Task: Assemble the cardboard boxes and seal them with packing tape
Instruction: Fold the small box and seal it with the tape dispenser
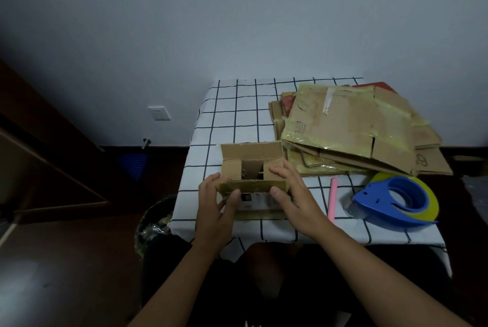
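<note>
A small cardboard box (252, 157) stands at the near left of the table, its far flap upright and its two side flaps folded inward. My left hand (216, 207) grips the box's near left corner, thumb on the near flap. My right hand (293, 194) holds the right side, fingers lying over the right inner flap and thumb on the near flap. A blue tape dispenser (393, 201) loaded with a yellowish tape roll lies on the table to the right, apart from both hands.
A pile of flattened cardboard boxes (351, 126) with old yellowish tape fills the far right of the table (237, 115), which has a white grid-pattern cloth. A pink stick (332, 198) lies between box and dispenser. A bin (155, 221) stands on the floor at the left.
</note>
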